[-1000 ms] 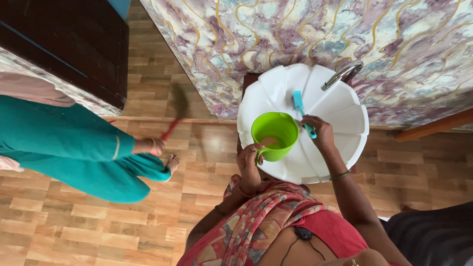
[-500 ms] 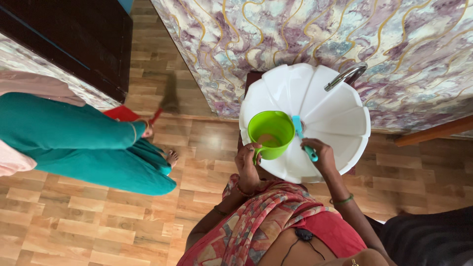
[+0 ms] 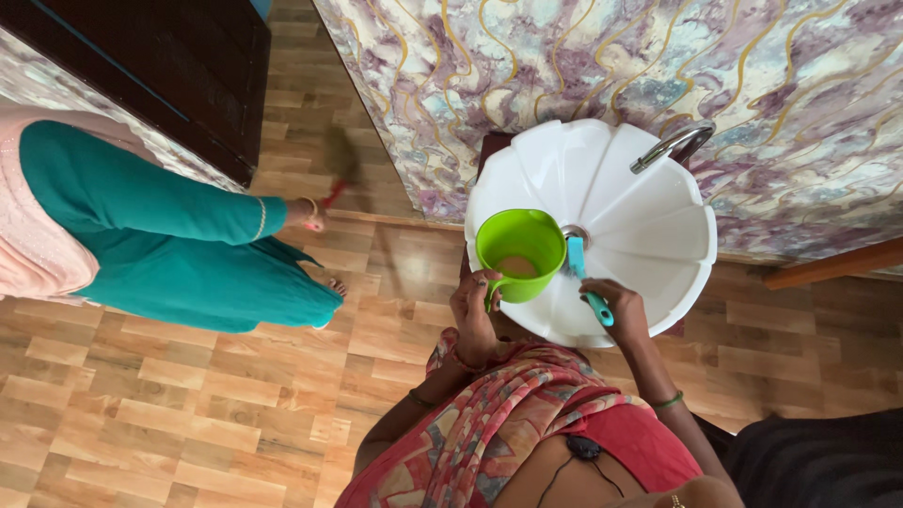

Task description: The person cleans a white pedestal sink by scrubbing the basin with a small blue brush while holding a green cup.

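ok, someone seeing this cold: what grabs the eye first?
The bright green mug, held by its handle in the left hand over the white scalloped basin at centre. Next, the blue brush in the right hand, its head beside the mug's rim near the drain. At left, another person in teal clothing stands on the wooden floor.
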